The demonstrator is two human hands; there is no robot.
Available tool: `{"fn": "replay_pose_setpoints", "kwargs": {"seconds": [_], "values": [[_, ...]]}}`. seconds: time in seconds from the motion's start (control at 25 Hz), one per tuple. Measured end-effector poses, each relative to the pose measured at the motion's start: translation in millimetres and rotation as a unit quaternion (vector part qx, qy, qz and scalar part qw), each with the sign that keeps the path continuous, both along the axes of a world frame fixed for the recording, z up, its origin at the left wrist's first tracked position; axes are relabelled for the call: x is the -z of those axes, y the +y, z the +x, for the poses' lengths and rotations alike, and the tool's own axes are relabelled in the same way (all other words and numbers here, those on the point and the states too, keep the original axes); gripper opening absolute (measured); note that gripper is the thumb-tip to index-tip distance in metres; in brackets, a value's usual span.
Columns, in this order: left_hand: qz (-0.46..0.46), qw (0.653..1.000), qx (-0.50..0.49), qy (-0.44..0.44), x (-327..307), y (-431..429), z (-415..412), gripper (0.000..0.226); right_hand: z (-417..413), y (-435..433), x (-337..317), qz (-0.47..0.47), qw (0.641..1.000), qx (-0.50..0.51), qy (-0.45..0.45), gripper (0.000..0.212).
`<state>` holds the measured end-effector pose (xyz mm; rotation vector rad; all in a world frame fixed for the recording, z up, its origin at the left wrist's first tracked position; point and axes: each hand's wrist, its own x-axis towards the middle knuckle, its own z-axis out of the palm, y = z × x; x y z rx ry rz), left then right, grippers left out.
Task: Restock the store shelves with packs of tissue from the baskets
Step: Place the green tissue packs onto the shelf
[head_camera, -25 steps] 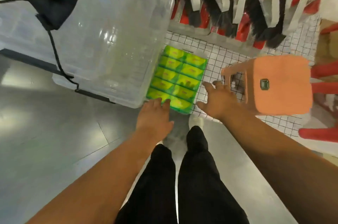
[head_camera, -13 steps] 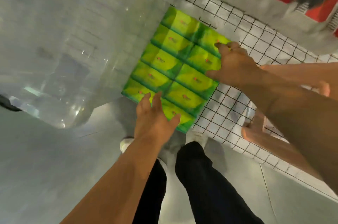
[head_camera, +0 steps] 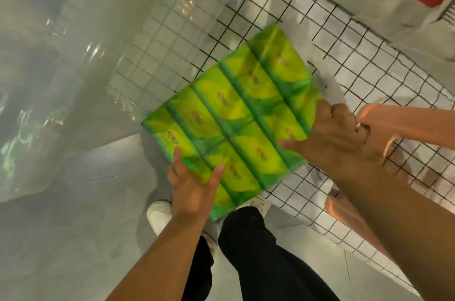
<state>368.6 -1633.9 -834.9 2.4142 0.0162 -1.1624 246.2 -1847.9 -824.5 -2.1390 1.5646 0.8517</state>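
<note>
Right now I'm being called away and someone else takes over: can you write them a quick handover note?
The left hand grips the green tissue pack at its near corner; the right hand grips its right edge.
The pack is held over the front edge of the wire shelf, beside the clear bin.
Done: pack in both hands.
Left: place it on its shelf, then fetch more.
</note>
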Motion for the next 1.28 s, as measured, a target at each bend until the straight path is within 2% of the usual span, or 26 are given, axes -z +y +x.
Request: {"fn": "replay_pose_setpoints", "kwargs": {"seconds": [0.08, 0.16, 0.24, 0.28, 0.36, 0.44, 0.56, 0.68, 0.8, 0.88, 0.96, 1.04, 1.12, 1.2, 1.28], "values": [[0.000, 1.000, 0.009, -0.027, 3.8, 4.6, 9.9, 0.103, -0.8, -7.2, 4.1, -0.013, 1.000, 0.007, -0.025, 0.110], [-0.024, 0.999, -0.013, -0.034, 16.2, 7.4, 29.5, 0.107, 11.6, -28.5, 15.7, 0.018, 0.987, 0.039, -0.156, 0.112], [-0.069, 0.993, -0.094, -0.005, 32.3, 10.2, 49.5, 0.119, 25.9, -49.1, 25.5, 0.095, 0.966, 0.049, -0.235, 0.119], [-0.102, 0.983, -0.148, 0.028, 39.9, 11.2, 56.0, 0.118, 29.4, -56.0, 30.9, 0.120, 0.959, 0.056, -0.252, 0.121], [-0.176, 0.951, -0.235, 0.099, 55.1, 12.1, 61.2, 0.099, 31.1, -62.9, 39.9, 0.160, 0.939, 0.101, -0.286, 0.119], [-0.207, 0.926, -0.290, 0.126, 63.3, 9.3, 59.7, 0.085, 29.7, -64.9, 45.7, 0.181, 0.920, 0.138, -0.320, 0.118], [-0.196, 0.930, -0.290, 0.114, 55.4, 12.1, 55.5, 0.084, 24.3, -55.7, 40.5, 0.189, 0.915, 0.124, -0.335, 0.111], [-0.185, 0.941, -0.256, 0.118, 18.1, 31.0, 57.6, 0.088, 2.7, -30.6, 10.3, 0.195, 0.896, 0.181, -0.355, 0.105], [-0.183, 0.945, -0.223, 0.156, -31.9, 49.5, 62.8, 0.077, -31.3, 7.8, -43.1, 0.200, 0.845, 0.317, -0.381, 0.100], [-0.173, 0.947, -0.201, 0.181, -63.4, 58.9, 66.0, 0.077, -44.4, 33.1, -80.6, 0.205, 0.828, 0.364, -0.375, 0.094], [-0.187, 0.946, -0.178, 0.196, -103.2, 71.0, 68.0, 0.078, -54.8, 53.2, -117.7, 0.201, 0.837, 0.356, -0.364, 0.091], [-0.197, 0.946, -0.152, 0.208, -147.3, 89.3, 63.6, 0.092, -65.7, 72.2, -159.9, 0.187, 0.856, 0.323, -0.357, 0.088], [-0.202, 0.943, -0.141, 0.225, -192.6, 109.4, 61.6, 0.106, -71.9, 94.3, -206.8, 0.202, 0.830, 0.352, -0.383, 0.093], [-0.196, 0.945, -0.129, 0.227, -230.9, 129.1, 60.5, 0.101, -75.7, 118.6, -253.9, 0.242, 0.797, 0.371, -0.411, 0.104], [-0.190, 0.950, -0.120, 0.216, -263.8, 142.0, 57.5, 0.090, -81.9, 138.3, -295.4, 0.239, 0.796, 0.364, -0.420, 0.109]]}}
